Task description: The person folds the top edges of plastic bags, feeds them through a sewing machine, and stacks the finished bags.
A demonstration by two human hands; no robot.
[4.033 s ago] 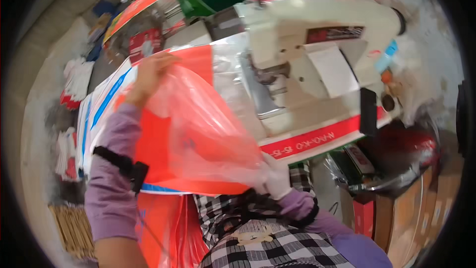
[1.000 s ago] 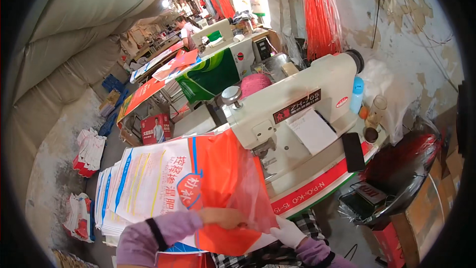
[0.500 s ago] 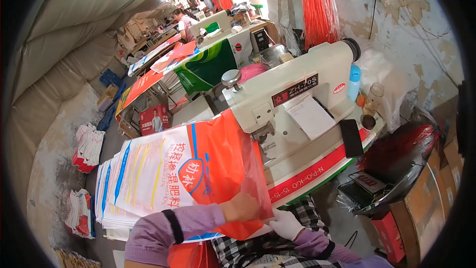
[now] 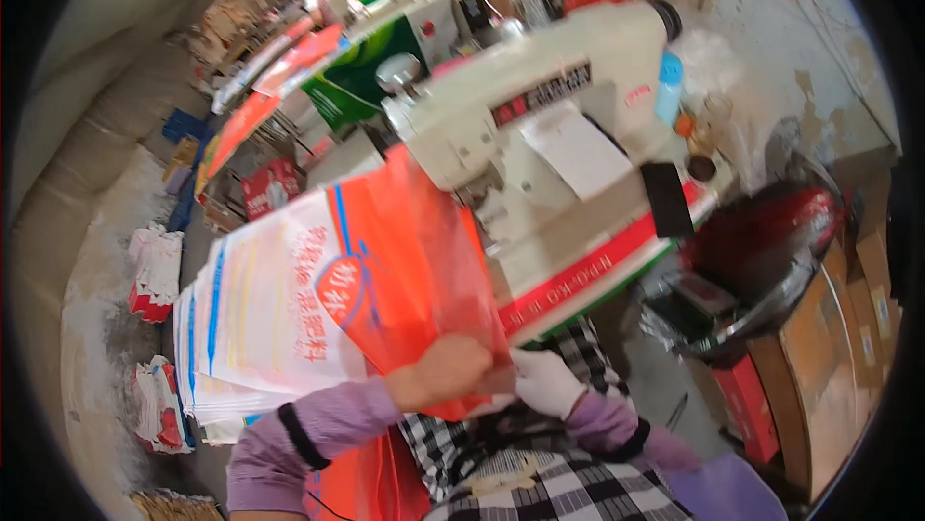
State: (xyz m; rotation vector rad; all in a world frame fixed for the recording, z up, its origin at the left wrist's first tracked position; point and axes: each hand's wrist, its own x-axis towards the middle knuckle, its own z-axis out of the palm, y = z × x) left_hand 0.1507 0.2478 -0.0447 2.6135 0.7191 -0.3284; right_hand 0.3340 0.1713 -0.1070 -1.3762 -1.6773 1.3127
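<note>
Found orange-and-white printed plastic sack (image 4: 400, 271) spread beside cream metal sewing machine (image 4: 540, 92); gripped at near corner in curled fingers of bare left hand (image 4: 448, 374) and white-gloved right hand (image 4: 547, 382), presumably to keep edge taut.

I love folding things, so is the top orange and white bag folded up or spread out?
Spread out: the top bag lies with its broad white and orange printed side facing up.

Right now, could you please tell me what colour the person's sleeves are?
The sleeves are purple; the head view shows them best.
</note>
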